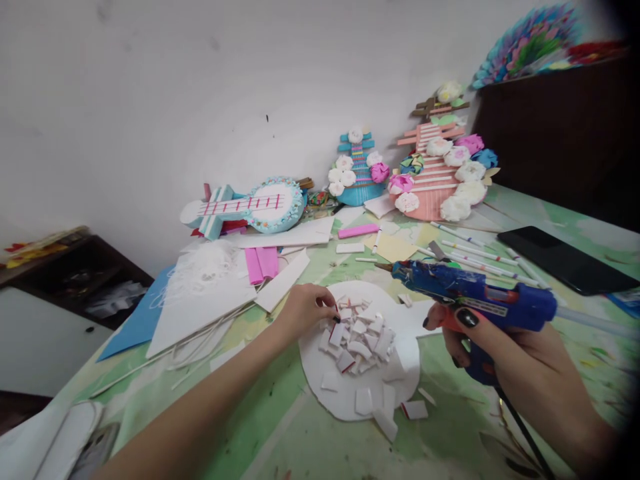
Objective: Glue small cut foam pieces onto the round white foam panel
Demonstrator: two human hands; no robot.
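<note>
My right hand [520, 373] grips a blue hot glue gun [475, 293], a finger on its orange trigger. The nozzle points left, above the table, and a clear glue stick [595, 321] sticks out of its back. My left hand [307, 310] is closed in a pinch at the left edge of a pile of white foam board pieces [363, 337]; its fingertips are on a red-edged piece. Beneath the pile lies a round white board [315, 380] with a neck reaching right behind the glue gun. A few loose scraps [385, 423] lie at its near edge.
Behind stand a light blue guitar-shaped craft [275, 203], a blue one [357, 190] and a pink one [430, 187] with paper flowers. White sheets and shredded strips [205, 273] lie left. Paper sticks [480, 257] and a black phone [565, 257] lie right. A cord [523, 430] hangs from the glue gun.
</note>
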